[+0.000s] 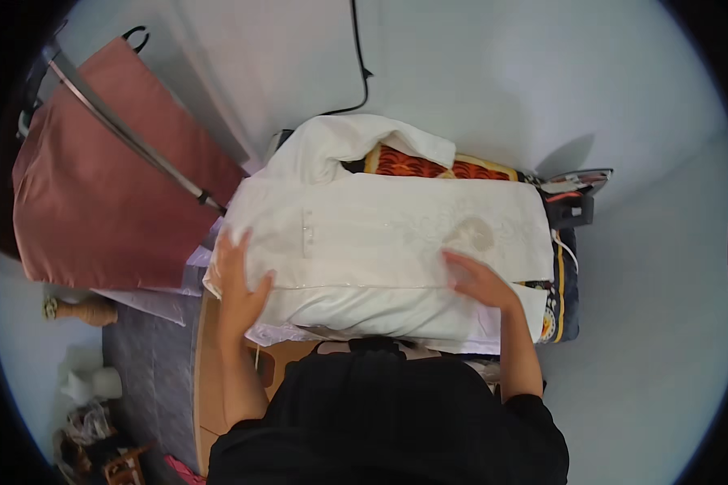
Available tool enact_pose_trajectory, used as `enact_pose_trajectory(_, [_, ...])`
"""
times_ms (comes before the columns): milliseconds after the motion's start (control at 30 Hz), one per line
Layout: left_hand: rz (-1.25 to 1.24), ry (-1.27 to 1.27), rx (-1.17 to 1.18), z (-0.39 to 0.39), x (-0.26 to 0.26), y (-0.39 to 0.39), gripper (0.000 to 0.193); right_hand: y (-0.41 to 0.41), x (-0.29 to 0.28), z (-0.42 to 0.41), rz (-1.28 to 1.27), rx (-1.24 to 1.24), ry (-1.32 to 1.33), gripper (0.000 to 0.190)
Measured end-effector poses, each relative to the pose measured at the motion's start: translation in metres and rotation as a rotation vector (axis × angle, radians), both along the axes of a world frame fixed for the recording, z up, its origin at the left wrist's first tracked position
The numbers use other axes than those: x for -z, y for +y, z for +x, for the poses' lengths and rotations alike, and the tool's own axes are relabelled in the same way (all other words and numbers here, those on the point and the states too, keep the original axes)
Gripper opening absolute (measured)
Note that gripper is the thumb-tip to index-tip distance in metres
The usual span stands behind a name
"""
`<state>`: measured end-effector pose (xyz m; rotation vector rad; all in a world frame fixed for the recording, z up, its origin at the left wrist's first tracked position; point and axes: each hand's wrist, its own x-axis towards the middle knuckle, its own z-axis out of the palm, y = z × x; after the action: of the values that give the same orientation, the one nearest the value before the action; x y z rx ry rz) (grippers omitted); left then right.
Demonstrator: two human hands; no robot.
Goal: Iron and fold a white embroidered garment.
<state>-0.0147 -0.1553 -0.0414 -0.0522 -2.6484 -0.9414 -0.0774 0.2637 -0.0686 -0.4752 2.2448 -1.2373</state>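
A white long-sleeved garment (346, 236) lies spread in front of me, with one sleeve (364, 136) bent across its far side. Pale embroidery (470, 233) decorates the part toward the right. At the garment's left end, my left hand (239, 279) has its fingers spread over the fabric and grips nothing. My right hand (479, 280) is over the lower right part, beside the embroidery, with nothing held. Both hands are slightly blurred, and whether the right one touches the cloth is unclear. Under the garment, a dark patterned cloth (564, 303) shows at the right and far edges.
To the left, a pink garment (115, 182) hangs behind a metal pole (127, 136). A dark grey object (573, 211) sits at the right end of the work surface. A black cable (361, 60) runs down the far wall. A vase (85, 311) is at lower left.
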Motion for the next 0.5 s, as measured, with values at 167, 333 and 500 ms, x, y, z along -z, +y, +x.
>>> enact_pose_trajectory(167, [-0.465,-0.205,0.424,-0.029,0.002,0.086,0.077,0.067,0.032,-0.016,0.154,1.156,0.919,0.048])
enact_pose_trajectory(333, [-0.638,-0.240,0.548,-0.045,0.047,0.067,0.057,0.141,0.043,-0.042,0.218,1.804,0.896,0.076])
enact_pose_trajectory(500, [-0.503,-0.289,0.628,-0.049,0.023,0.075,0.048,0.202,0.048,-0.088,0.097,1.482,0.645,0.045])
